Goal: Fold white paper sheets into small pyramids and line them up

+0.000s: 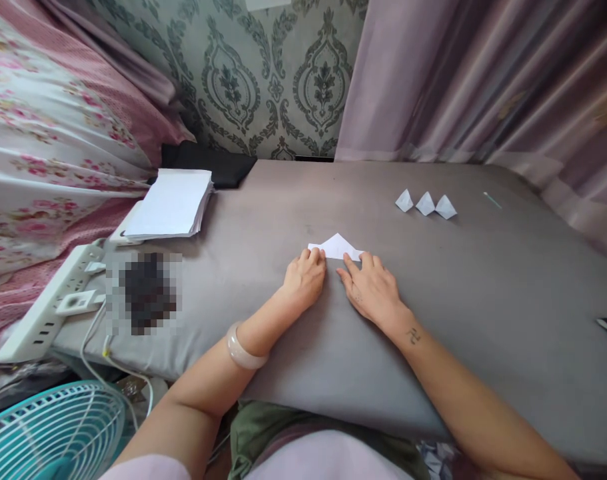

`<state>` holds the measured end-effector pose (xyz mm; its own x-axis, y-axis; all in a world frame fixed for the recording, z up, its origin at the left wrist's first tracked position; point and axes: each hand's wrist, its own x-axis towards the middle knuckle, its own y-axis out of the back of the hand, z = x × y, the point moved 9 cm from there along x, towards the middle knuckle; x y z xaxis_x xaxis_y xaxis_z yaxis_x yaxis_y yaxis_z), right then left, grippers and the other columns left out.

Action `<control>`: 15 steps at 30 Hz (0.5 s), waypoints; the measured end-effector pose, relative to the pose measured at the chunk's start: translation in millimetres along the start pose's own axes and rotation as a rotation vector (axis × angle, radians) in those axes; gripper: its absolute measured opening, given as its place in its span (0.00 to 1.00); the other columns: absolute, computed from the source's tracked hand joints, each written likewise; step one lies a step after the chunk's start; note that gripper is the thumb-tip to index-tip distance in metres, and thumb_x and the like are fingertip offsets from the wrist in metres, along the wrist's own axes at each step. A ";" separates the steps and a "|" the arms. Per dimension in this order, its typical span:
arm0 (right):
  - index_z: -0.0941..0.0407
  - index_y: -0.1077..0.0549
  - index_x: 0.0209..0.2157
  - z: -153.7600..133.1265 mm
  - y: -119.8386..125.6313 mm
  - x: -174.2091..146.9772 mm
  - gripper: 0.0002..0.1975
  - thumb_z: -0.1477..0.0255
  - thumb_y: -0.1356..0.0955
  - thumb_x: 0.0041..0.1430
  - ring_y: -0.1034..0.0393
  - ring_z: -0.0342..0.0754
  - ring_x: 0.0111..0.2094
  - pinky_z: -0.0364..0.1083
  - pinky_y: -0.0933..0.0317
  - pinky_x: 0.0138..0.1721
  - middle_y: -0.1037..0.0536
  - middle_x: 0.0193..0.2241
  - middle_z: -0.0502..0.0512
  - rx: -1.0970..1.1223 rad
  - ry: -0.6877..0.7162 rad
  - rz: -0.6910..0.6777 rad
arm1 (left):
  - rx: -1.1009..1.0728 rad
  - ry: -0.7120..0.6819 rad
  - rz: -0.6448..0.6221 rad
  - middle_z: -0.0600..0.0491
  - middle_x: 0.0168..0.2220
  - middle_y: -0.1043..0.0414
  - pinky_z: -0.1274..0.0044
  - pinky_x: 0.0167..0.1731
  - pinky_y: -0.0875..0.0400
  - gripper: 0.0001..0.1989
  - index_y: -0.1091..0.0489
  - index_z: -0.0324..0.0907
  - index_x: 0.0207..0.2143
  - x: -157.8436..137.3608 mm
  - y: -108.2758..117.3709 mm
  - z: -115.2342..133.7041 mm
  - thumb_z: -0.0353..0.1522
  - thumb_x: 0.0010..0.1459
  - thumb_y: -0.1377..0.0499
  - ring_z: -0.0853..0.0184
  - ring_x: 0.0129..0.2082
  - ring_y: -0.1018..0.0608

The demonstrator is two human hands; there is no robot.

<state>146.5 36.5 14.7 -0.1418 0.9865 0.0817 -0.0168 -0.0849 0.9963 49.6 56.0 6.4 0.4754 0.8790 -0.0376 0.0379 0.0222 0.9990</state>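
Note:
A small white folded paper (pixel 337 247) lies on the grey-covered surface in front of me, its peak pointing away and a narrow strip running out to each side. My left hand (pixel 306 277) has its fingers curled and pressed together on the paper's left end. On the right end rests my right hand (pixel 370 283), its fingers stretched out and the thumb apart from the index finger, which touches the lower edge. My fingers cover both ends of the strip.
Three folded white paper pieces (pixel 426 204) stand at the back right, near a thin greenish stick (pixel 492 199). At left are a paper stack (pixel 170 203), a black cloth-like item (pixel 223 168), a power strip (pixel 46 307), cables and a blurred-out dark object (pixel 150 293). A turquoise fan (pixel 58 427) stands below.

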 end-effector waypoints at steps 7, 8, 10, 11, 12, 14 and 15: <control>0.68 0.36 0.56 4.0 0.7 0.2 0.25 0.65 0.45 0.68 0.38 0.55 0.47 0.48 0.40 0.41 0.31 0.46 0.68 0.012 -0.010 -0.012 | -0.021 0.064 -0.023 0.40 0.48 0.35 0.73 0.39 0.29 0.15 0.34 0.33 0.49 -1.9 0.0 -4.0 0.31 0.66 0.54 0.60 0.47 0.30; 0.68 0.35 0.56 4.7 0.6 0.5 0.24 0.66 0.45 0.68 0.38 0.55 0.47 0.48 0.39 0.42 0.31 0.46 0.69 0.011 -0.017 -0.014 | -0.015 0.077 -0.026 0.40 0.48 0.35 0.73 0.39 0.30 0.15 0.33 0.34 0.48 -2.4 0.5 -4.8 0.31 0.66 0.54 0.59 0.48 0.30; 0.69 0.34 0.54 6.5 -0.4 0.9 0.23 0.67 0.45 0.67 0.39 0.56 0.46 0.48 0.39 0.41 0.32 0.46 0.69 0.005 -0.028 -0.021 | -0.006 0.109 -0.035 0.40 0.48 0.35 0.73 0.39 0.30 0.16 0.33 0.33 0.49 -3.1 0.9 -7.6 0.32 0.66 0.54 0.59 0.49 0.31; 0.69 0.34 0.53 7.9 -1.1 1.0 0.23 0.67 0.45 0.67 0.39 0.56 0.46 0.49 0.39 0.41 0.32 0.46 0.69 0.001 -0.036 -0.026 | -0.006 0.120 -0.041 0.40 0.48 0.34 0.73 0.38 0.30 0.16 0.33 0.33 0.49 -3.2 0.8 -9.2 0.33 0.66 0.53 0.59 0.49 0.31; 0.69 0.33 0.52 9.3 -1.7 1.0 0.23 0.68 0.45 0.67 0.39 0.56 0.46 0.49 0.38 0.40 0.32 0.46 0.70 -0.005 -0.044 -0.030 | -0.010 0.127 -0.046 0.40 0.48 0.34 0.74 0.37 0.30 0.16 0.33 0.34 0.48 -2.9 0.7 -10.9 0.33 0.66 0.53 0.59 0.48 0.30; 0.70 0.32 0.51 12.2 -2.5 0.7 0.22 0.68 0.45 0.66 0.39 0.57 0.45 0.49 0.39 0.39 0.32 0.45 0.70 -0.012 -0.057 -0.037 | -0.027 0.132 -0.038 0.42 0.47 0.33 0.75 0.35 0.31 0.15 0.31 0.36 0.45 -1.4 1.8 -15.7 0.34 0.66 0.54 0.60 0.46 0.30; 0.70 0.31 0.51 13.5 -2.5 0.4 0.22 0.69 0.45 0.66 0.39 0.57 0.45 0.50 0.39 0.39 0.33 0.45 0.71 -0.013 -0.061 -0.039 | -0.037 0.130 -0.025 0.43 0.46 0.32 0.75 0.34 0.32 0.15 0.31 0.36 0.44 -0.1 3.1 -18.8 0.34 0.67 0.55 0.61 0.45 0.29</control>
<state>159.8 39.0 12.6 -0.0799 0.9958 0.0445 -0.0343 -0.0474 0.9983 33.1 65.0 9.9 0.3571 0.9320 -0.0613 0.0148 0.0600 0.9981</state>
